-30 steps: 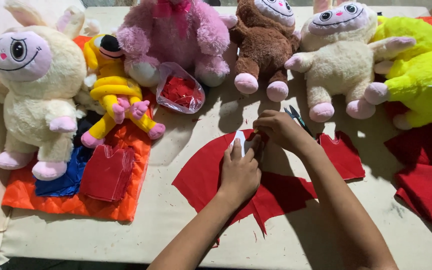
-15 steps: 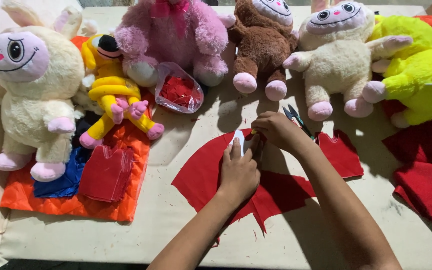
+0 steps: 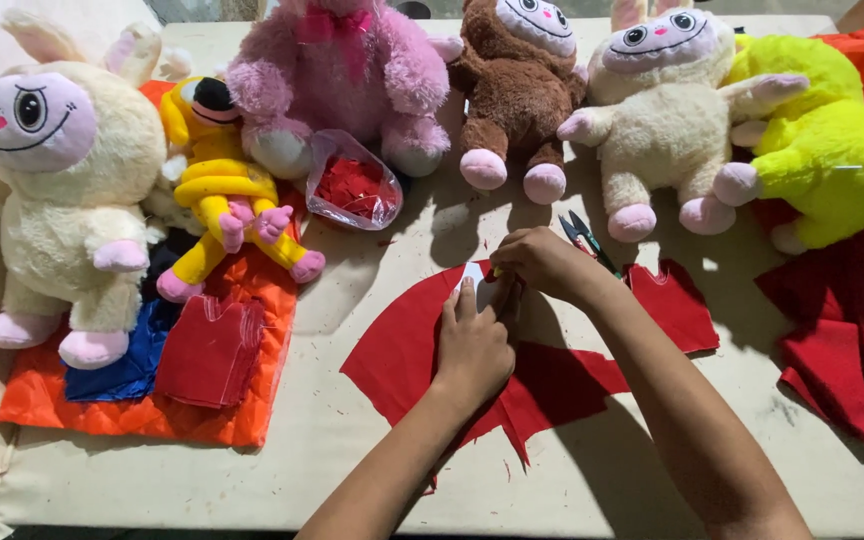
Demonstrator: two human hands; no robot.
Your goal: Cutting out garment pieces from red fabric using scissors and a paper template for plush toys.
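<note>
A ragged sheet of red felt [image 3: 397,350] lies on the beige table top. My left hand [image 3: 472,345] rests flat on it, fingertips pressing down a small white card piece [image 3: 474,276] at the felt's upper edge. My right hand [image 3: 544,262] is bent in from the right, its fingers pinched on a small yellowish-tipped thing [image 3: 498,272] at the card's edge; most of that thing is hidden by the fingers. Small black thread snips [image 3: 588,236] lie just right of my right hand.
A row of plush toys lines the back: cream rabbit [image 3: 62,190], yellow doll [image 3: 222,190], pink bear [image 3: 342,80], brown toy [image 3: 517,90], cream toy [image 3: 662,110], lime toy [image 3: 822,140]. A clear bag of red scraps [image 3: 352,185] sits among them. Orange quilted cloth [image 3: 152,410] lies left, red fabric [image 3: 852,340] right.
Both hands stay on the card and felt almost where they were; my right hand's fingers have shifted slightly along the card's edge.
</note>
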